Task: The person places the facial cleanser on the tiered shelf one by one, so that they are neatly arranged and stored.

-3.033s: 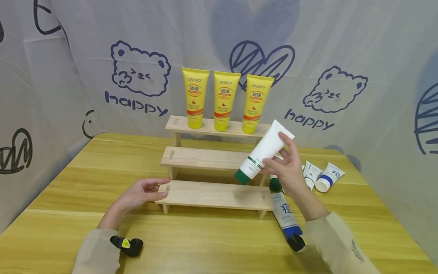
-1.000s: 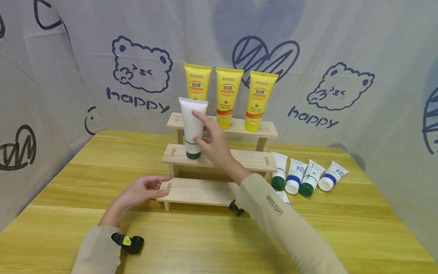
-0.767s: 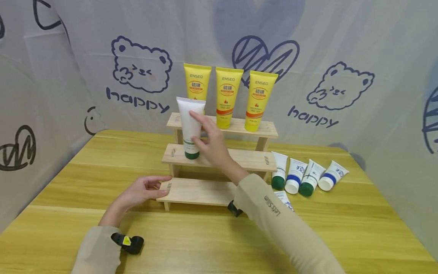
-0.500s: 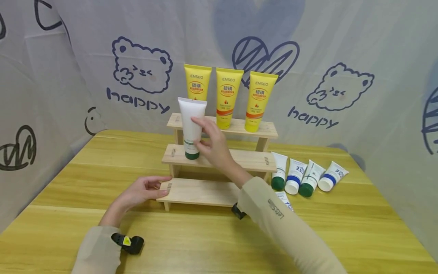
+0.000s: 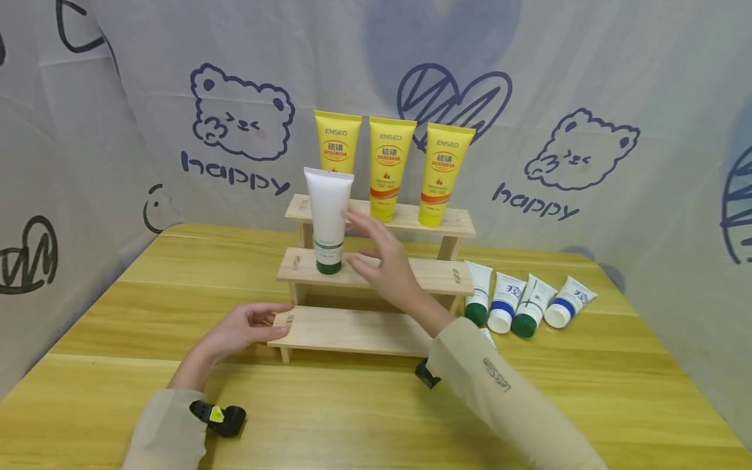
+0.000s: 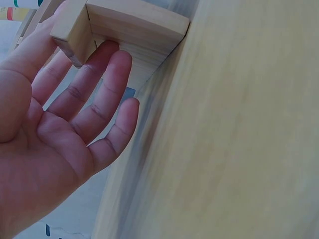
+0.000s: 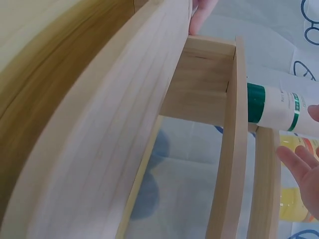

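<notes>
A white tube with a green cap stands upright, cap down, at the left end of the middle step of a wooden three-step display stand. My right hand is just right of it, thumb and fingers spread and relaxed, fingertips close to the tube's side. In the right wrist view the tube's green cap rests on the step. My left hand grips the left end of the bottom step, thumb on the near side; the left wrist view shows its other fingers loosely bent by the stand's end.
Three yellow tubes stand along the top step. Right of the stand, several white tubes with green or blue caps lie on the wooden table; another is partly hidden by my right sleeve. A printed cloth hangs behind.
My right hand brought the white tube from the right onto the middle step's left end, shifted it slightly, then let go and drew back right. My left hand stayed at the bottom step.
</notes>
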`<state>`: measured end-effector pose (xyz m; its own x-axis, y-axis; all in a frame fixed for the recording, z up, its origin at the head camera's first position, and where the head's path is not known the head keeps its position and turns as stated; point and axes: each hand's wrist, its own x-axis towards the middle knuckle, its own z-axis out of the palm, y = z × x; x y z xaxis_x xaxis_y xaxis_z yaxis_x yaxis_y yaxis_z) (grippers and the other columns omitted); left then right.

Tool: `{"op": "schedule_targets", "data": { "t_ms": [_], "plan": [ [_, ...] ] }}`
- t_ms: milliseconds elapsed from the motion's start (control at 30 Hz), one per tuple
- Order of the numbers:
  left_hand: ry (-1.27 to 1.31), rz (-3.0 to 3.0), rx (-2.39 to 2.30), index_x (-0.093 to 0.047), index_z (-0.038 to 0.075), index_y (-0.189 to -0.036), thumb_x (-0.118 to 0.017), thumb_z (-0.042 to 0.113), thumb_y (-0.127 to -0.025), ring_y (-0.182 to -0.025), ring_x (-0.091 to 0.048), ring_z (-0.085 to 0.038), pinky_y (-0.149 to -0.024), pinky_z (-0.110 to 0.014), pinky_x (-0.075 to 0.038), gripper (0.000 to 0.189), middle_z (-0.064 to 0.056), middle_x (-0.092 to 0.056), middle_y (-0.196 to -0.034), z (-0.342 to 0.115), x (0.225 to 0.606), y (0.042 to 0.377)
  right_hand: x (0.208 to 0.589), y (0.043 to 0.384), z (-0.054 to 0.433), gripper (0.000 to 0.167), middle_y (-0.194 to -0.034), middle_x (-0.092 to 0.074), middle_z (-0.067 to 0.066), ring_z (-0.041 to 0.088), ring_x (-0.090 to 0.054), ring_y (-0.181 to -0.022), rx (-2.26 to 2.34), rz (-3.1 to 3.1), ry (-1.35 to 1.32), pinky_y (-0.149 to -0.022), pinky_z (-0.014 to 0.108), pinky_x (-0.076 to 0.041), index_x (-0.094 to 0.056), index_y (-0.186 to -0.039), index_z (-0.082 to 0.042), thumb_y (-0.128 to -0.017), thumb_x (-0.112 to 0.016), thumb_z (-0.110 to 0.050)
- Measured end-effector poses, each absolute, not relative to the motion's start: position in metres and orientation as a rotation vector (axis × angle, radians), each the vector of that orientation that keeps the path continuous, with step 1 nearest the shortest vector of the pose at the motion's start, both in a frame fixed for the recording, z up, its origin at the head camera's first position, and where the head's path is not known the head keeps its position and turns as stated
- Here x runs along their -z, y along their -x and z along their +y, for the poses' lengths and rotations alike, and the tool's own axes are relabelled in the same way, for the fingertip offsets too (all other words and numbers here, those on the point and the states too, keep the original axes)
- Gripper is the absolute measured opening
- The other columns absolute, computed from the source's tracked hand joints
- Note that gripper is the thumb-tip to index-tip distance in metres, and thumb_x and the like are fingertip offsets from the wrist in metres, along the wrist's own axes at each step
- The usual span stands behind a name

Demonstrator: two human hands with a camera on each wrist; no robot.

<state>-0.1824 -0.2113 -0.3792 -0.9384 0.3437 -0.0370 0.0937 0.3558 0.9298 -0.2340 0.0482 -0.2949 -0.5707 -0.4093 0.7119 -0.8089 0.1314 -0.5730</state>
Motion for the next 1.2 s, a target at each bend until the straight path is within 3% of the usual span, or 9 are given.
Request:
{"op": "schedule_targets", "data": {
  "t_ms": [233,767,967,1200],
  "plan": [
    [-0.391,2.395,-1.613,-0.048,-0.002,-0.127,-0.065,0.019,-0.083,-0.081,-0.041,-0.023,-0.062,-0.03,-0.04,0.051,-0.012,-0.047,-0.09,-0.211,0.38,0.182,0.28,0.21,0.062,0.053,-0.115,-0.047,0.031,0.041,-0.048,-0.102,-1.43,-2.033,-1.134,-0.076,0.048,-0.045,-0.04,-0.121,0.014,-0.074,-0.062,0.016],
    [-0.38,2.397,-1.612,-0.046,-0.001,-0.128,-0.064,0.02,-0.084,-0.081,-0.043,-0.022,-0.063,-0.031,-0.041,0.052,-0.011,-0.049,-0.091,-0.211,0.381,0.184,0.281,0.193,0.098,0.039,-0.099,-0.054,0.03,0.043,-0.051,-0.092,-1.489,-2.058,-0.969,-0.072,0.051,-0.045,-0.046,-0.111,0.017,-0.074,-0.059,0.019],
    [-0.383,2.402,-1.607,-0.047,-0.001,-0.128,-0.065,0.02,-0.083,-0.08,-0.042,-0.021,-0.062,-0.03,-0.041,0.052,-0.011,-0.048,-0.091,-0.211,0.381,0.184,0.283,0.187,0.111,0.035,-0.097,-0.055,0.028,0.042,-0.053,-0.09,-1.471,-2.091,-0.907,-0.072,0.047,-0.046,-0.048,-0.109,0.016,-0.076,-0.059,0.017],
    [-0.378,2.413,-1.593,-0.048,-0.001,-0.127,-0.065,0.021,-0.083,-0.081,-0.043,-0.022,-0.063,-0.031,-0.042,0.053,-0.011,-0.048,-0.092,-0.211,0.381,0.183,0.305,0.195,0.135,0.031,-0.099,-0.057,0.023,0.034,-0.055,-0.09,-1.47,-2.127,-0.856,-0.072,0.032,-0.048,-0.054,-0.109,0.008,-0.079,-0.062,0.009]
  ]
}}
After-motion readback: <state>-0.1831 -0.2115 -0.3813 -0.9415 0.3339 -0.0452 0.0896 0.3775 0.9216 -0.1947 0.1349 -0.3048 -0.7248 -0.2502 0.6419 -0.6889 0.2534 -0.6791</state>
